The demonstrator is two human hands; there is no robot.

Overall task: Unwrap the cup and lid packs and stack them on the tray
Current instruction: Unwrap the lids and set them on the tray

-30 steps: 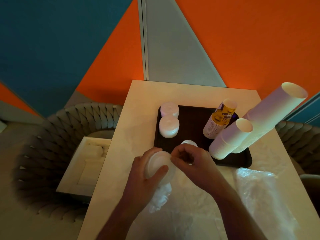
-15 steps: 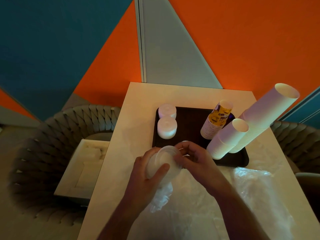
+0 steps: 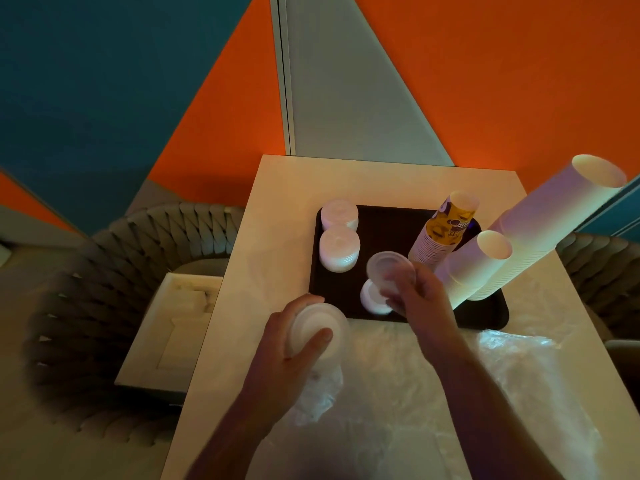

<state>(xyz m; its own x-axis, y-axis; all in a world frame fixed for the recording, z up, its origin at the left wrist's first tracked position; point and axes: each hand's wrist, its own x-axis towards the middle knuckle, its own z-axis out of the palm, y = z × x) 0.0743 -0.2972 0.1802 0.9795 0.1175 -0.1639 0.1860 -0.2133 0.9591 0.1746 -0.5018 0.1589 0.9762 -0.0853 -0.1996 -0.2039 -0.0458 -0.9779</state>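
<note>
My left hand (image 3: 294,355) grips a stack of white lids (image 3: 317,332) still partly in its plastic wrap, just in front of the dark tray (image 3: 491,313). My right hand (image 3: 420,299) pinches a single clear lid (image 3: 389,270) above a short pile of lids (image 3: 372,301) on the tray's near edge. Two taller lid stacks (image 3: 339,249) stand at the tray's left side. At its right side stand a printed yellow cup stack (image 3: 446,233) and two white cup stacks (image 3: 478,268), one of them very tall (image 3: 561,216).
Crumpled clear plastic wrap (image 3: 519,382) covers the near part of the pale table (image 3: 284,202). Woven grey chairs flank the table, and the left chair (image 3: 114,271) holds a white box (image 3: 173,327). An orange, blue and grey wall rises behind.
My right hand has pulled one lid off the stack in my left hand and carried it forward over the tray. My left hand stayed near the tray's front edge.
</note>
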